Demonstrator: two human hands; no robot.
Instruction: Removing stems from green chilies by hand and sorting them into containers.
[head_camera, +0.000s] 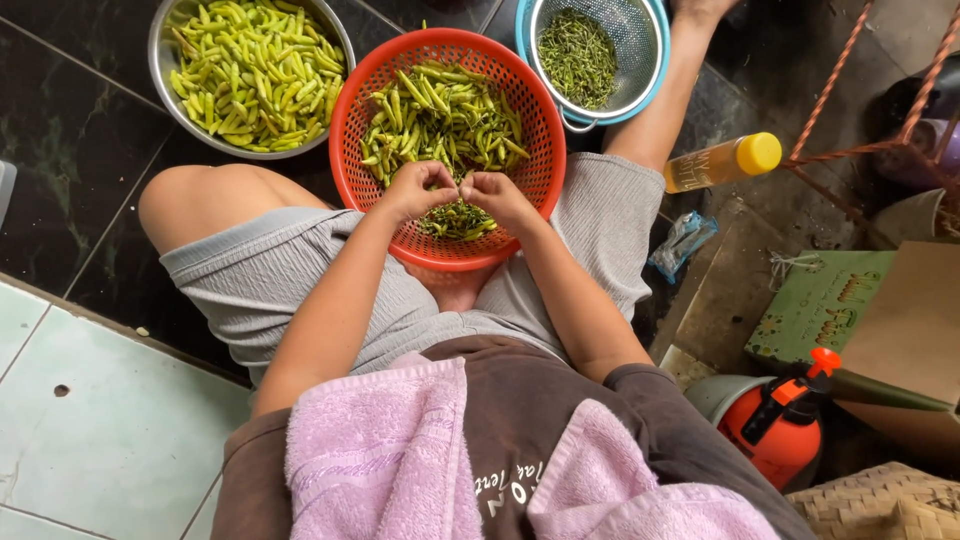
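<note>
— One small green chili (459, 186) sits pinched between both hands; it is too hidden to tell which way its long axis runs.

— And the grip?

— Left hand (418, 190) and right hand (497, 196) are both closed tight, fingertips meeting on it. Right under them lies the red basket (350, 150) of chilies; beyond it, a steel bowl (160, 60) to the left and a blue-rimmed strainer (650, 60) to the right.
</note>
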